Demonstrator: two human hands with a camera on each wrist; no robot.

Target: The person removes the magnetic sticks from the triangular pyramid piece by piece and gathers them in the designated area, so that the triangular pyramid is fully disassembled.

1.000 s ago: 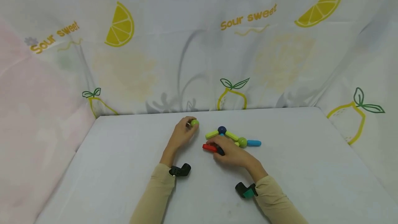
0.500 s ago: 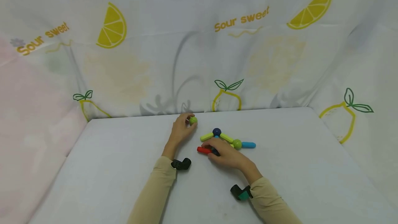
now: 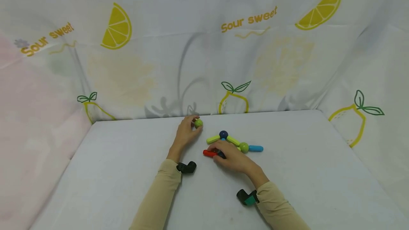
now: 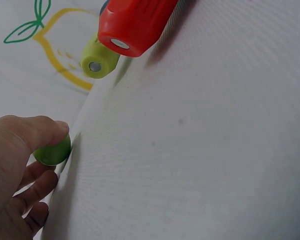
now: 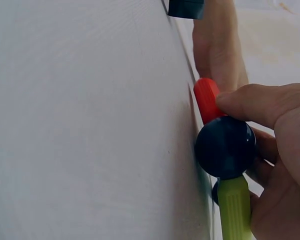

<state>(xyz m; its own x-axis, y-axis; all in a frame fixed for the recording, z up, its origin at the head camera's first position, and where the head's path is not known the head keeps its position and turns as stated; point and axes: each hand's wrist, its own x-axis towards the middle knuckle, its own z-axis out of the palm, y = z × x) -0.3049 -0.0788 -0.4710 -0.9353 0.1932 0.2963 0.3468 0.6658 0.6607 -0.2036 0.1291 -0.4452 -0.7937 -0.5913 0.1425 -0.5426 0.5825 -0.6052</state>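
My left hand (image 3: 185, 132) pinches a green ball (image 3: 198, 123) between thumb and fingers near the table's back edge; the left wrist view shows the thumb on top of this ball (image 4: 54, 152). To its right, my right hand (image 3: 233, 157) holds a red magnetic rod (image 5: 207, 100) where it meets a dark blue ball (image 5: 225, 147), thumb on the rod. A yellow-green rod (image 5: 235, 207) extends from that ball's other side. Joined pieces lie behind the right hand: another dark blue ball (image 3: 223, 135), yellow-green rods (image 3: 213, 140), a green ball (image 3: 244, 147) and a blue rod (image 3: 256, 148). The hand hides part of them.
The white table (image 3: 127, 173) ends at the back against a hanging cloth (image 3: 166, 63) printed with lemons. Each wrist carries a small black camera, the left camera (image 3: 186, 167) and the right camera (image 3: 247, 197).
The head view has shifted slightly. My left hand has moved a little farther back with the green ball; my right hand stays on the red rod.
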